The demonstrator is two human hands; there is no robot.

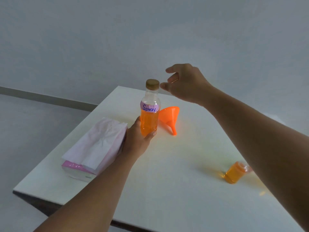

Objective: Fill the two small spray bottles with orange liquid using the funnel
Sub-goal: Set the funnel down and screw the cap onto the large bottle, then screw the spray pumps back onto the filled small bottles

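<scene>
My left hand (137,141) grips bottle (149,113) low; bottle upright, cap (152,84) up. Right hand (185,84) spread, empty, just beside cap. Funnel (168,117) on side right of left hand, spout toward me.

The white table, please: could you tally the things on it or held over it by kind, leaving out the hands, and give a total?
Bottles with orange liquid: 2, the large capped Spray bottle and the small bottle
Orange funnel: 1
Tissue pack: 1
Total: 4
</scene>
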